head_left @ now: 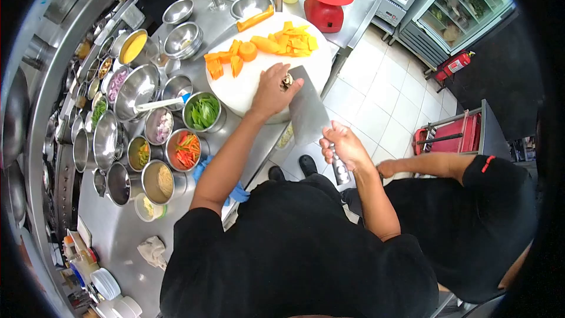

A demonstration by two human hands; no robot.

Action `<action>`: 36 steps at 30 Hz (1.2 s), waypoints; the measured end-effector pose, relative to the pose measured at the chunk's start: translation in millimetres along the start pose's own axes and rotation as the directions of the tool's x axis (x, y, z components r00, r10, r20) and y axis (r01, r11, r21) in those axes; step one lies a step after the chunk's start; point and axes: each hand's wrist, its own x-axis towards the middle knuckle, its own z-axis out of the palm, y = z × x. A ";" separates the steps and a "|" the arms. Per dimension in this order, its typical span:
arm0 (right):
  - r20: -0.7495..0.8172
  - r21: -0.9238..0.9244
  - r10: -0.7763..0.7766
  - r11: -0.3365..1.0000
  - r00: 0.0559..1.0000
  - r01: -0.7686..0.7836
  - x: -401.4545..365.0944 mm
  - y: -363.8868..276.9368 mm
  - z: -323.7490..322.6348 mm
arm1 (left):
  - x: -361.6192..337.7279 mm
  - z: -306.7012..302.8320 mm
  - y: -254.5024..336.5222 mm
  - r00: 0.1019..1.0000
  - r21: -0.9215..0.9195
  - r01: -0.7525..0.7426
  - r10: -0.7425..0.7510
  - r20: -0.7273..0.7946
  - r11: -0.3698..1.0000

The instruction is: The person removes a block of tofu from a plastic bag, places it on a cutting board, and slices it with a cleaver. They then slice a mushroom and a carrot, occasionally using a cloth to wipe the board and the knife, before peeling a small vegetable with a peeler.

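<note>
My right hand [346, 146] grips the metal handle of a cleaver [309, 109], its broad blade pointing up and left at the edge of a round white chopping board [235, 95]. My left hand [275, 91] is over the near side of the board, fingers curled around small pale-and-dark pieces [287, 81] that I cannot identify. Its thumb reaches the blade's upper part. Cut orange vegetable pieces [294, 41], probably carrot, lie across the far half of the board. A long orange piece [255, 19] rests at the back edge.
Left of the board stand steel bowls of green leaves [203, 112], red-orange strips [185, 152] and chopped onion [159, 126]. A red scale [325, 9] stands behind. At my right is a co-worker in black [465, 218]. Fridges [465, 9] and a fire extinguisher [456, 66] are beyond.
</note>
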 end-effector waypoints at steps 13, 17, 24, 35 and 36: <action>0.119 -0.087 0.075 0.994 0.990 -0.065 6.5 4.6 44.2 | -10.3 -3.7 2.6 0.971 -0.106 0.135 -0.153 -0.182 0.985; 0.173 -0.172 0.050 0.985 0.984 -0.020 4.1 -14.7 24.7 | -0.5 -1.1 16.6 0.948 -0.073 0.123 -0.139 -0.286 0.990; 0.229 -0.188 -0.031 0.979 0.973 0.075 11.0 -88.0 -60.8 | 94.3 48.9 82.8 0.927 -0.065 -0.039 0.012 -0.375 0.997; 0.315 -0.272 -0.236 0.906 0.919 0.325 74.0 -272.3 -180.3 | 299.8 114.0 140.7 0.819 0.014 -0.169 0.148 -0.554 0.986; 0.337 -0.302 -0.251 0.884 0.908 0.356 80.5 -292.6 -180.2 | 317.5 111.4 142.0 0.794 0.013 -0.170 0.145 -0.591 0.985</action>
